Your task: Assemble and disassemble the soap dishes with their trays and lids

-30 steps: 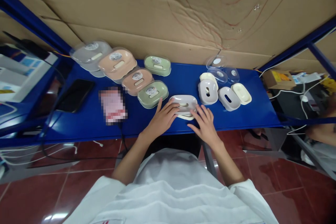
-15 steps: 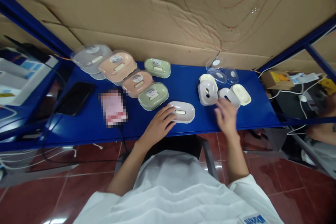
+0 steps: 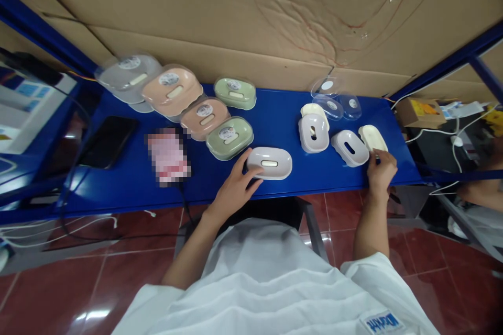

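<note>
The landmark is the grey slotted dish (image 3: 281,168), lying flat, slot up, on the blue table (image 3: 310,180) near its front edge. The left hand (image 3: 234,188) sits at the dish's left end, thumb and fingers parted and touching the rim; it appears to steady rather than grip. The right hand (image 3: 382,171), well to the right of the dish, is partly curled at the near end of a cream tray (image 3: 373,137); whether it has hold cannot be determined.

Beyond the dish, to its left, a lidded green box (image 3: 230,138) lies just beside it; contact is uncertain. To the dish's right stand a second grey dish (image 3: 350,156) and, between the two, a third (image 3: 314,141) overlapping another cream tray (image 3: 313,110).

Risks, in this inspector's judgement: a sideways pull on the right-hand tray could knock the second grey dish; a loose fingertip hold could drop the tray; uneven left-hand pressure could slide the landmark dish into the green box or towards the table's edge.
</note>
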Action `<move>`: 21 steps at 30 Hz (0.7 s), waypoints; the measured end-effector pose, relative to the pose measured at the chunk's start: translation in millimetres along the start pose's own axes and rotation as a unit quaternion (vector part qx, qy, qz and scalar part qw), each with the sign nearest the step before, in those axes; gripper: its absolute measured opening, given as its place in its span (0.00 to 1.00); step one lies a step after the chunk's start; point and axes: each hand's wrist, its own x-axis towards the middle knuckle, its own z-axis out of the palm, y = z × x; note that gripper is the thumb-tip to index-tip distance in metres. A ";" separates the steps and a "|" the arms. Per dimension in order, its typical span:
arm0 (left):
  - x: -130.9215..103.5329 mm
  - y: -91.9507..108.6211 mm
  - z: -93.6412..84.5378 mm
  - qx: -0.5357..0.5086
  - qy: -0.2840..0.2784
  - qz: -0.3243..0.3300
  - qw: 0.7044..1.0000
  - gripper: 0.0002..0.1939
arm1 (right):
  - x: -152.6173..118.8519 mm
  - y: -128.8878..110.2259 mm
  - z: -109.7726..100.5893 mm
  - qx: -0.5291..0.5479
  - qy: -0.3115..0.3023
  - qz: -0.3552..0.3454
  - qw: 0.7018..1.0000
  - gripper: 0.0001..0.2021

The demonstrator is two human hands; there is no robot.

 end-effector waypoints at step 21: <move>-1.1 -2.8 0.8 -0.029 0.010 0.005 1.000 0.10 | 129.0 -155.7 65.4 0.023 -0.201 -0.096 0.975 0.30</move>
